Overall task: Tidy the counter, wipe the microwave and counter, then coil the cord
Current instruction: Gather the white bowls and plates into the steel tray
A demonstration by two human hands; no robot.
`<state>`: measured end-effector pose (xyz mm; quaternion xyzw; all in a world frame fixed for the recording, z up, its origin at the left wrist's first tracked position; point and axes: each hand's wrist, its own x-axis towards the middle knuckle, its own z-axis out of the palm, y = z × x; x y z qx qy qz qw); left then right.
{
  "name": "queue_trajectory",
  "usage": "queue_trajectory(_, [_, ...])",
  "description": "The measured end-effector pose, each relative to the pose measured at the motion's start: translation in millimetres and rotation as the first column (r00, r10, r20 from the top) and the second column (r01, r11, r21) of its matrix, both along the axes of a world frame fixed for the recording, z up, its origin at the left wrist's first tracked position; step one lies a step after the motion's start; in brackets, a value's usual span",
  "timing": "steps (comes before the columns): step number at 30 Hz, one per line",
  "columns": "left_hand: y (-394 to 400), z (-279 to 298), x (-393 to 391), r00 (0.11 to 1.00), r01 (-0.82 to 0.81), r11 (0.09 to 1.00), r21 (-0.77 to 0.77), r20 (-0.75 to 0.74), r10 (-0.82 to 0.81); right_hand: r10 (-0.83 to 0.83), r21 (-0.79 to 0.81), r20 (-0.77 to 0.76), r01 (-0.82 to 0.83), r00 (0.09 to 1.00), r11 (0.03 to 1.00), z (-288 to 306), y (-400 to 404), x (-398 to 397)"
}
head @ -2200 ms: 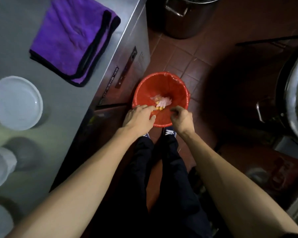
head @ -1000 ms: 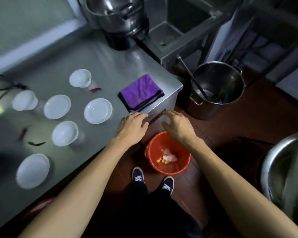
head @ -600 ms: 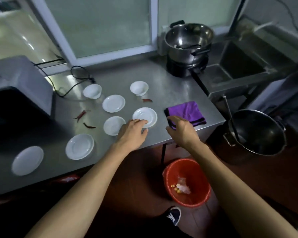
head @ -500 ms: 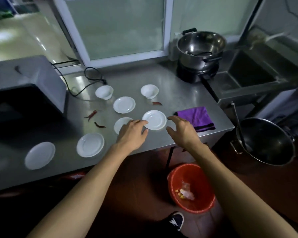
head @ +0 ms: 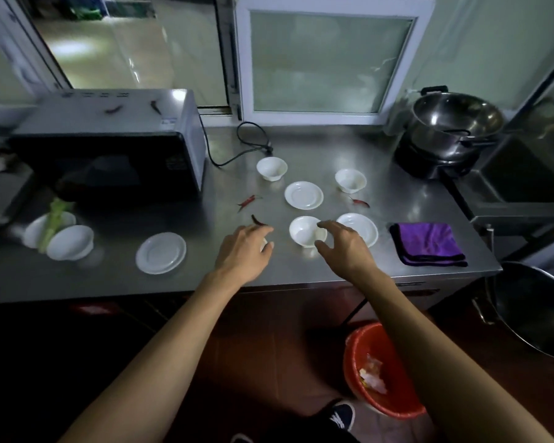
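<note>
1. Left hand (head: 242, 251) is held over the steel counter (head: 317, 266), fingers loosely spread, nothing gripped; fingertips sit just beside a dark chili (head: 258, 221). A white dish is partly hidden under it.
2. Right hand (head: 346, 247) is held w/ fingers curved apart above a small white bowl (head: 306, 231), nothing grasped; contact can't be told.
3. Microwave (head: 109, 145) is placed at counter's back left, two chilies seen on top; its cord (head: 237, 148) is lying loose on the counter behind the bowls.
4. Purple cloth (head: 427, 244) is folded at the counter's right edge.
5. Red bin (head: 383, 369) w/ scraps is set on the floor below.
</note>
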<state>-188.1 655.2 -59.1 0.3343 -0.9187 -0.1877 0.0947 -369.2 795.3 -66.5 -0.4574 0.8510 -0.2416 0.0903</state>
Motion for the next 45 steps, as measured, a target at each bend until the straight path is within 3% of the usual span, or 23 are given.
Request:
queue_trajectory(12, [-48,-6,3,1.0,0.007,1.0,-0.03,0.005,-0.007,-0.01,0.013,0.018,0.01,1.0,1.0,-6,-45,-4])
queue_trajectory(28, [-126,-41,-187,0.989,0.036,0.999,-0.028,0.142,-0.032,-0.015,0.063,0.083,0.01,0.996,0.998,-60,-117,-187])
queue_trajectory(34, [-140,-57,-222,0.98,0.075,0.997,-0.021,0.186,-0.07,-0.066,0.131,0.12,0.05,0.991,0.99,-81,-129,-228])
queue_trajectory(45, [-208,-96,-261,0.971,0.04,0.997,0.062,0.234,-0.054,-0.126,0.264,0.043,0.11,0.991,0.958,-103,-174,-272])
